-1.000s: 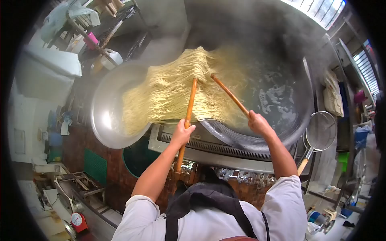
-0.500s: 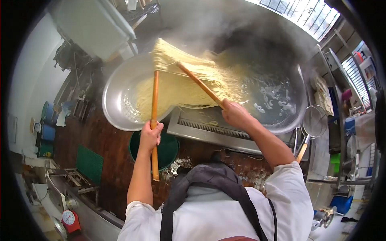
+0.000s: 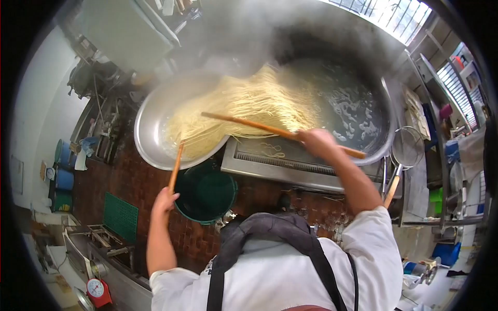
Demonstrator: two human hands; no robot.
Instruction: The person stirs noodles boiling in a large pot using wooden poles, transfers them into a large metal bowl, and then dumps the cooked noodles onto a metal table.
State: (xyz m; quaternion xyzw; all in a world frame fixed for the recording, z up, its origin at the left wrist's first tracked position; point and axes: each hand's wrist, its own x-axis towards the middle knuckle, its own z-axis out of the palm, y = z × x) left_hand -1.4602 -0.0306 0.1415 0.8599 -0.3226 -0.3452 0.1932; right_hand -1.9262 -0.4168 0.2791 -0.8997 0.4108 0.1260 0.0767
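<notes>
My left hand point(image 3: 164, 201) is closed on the lower end of a wooden stick point(image 3: 177, 165), whose tip reaches the noodles in the round metal basin point(image 3: 147, 129). Closed too, my right hand point(image 3: 320, 143) grips a second wooden stick point(image 3: 249, 123) near its right end; this stick lies across and above the noodles. The pale yellow noodles point(image 3: 259, 101) stretch in a thick mass from the basin over to the large steaming pot point(image 3: 385, 122) of cloudy water. A few strands lie on the metal ledge in front.
A dark green bucket point(image 3: 206, 194) stands on the brown floor below the basin. To the right of the pot is a wire strainer point(image 3: 407, 147) with a wooden handle. A red scale point(image 3: 98, 292) sits at the lower left, near a green mat point(image 3: 120, 216). Steam blurs the back.
My left hand has moved down and left with its stick. The noodles raised on it have dropped toward the basin. The right stick has swung to a flatter angle, and my right hand shifted right.
</notes>
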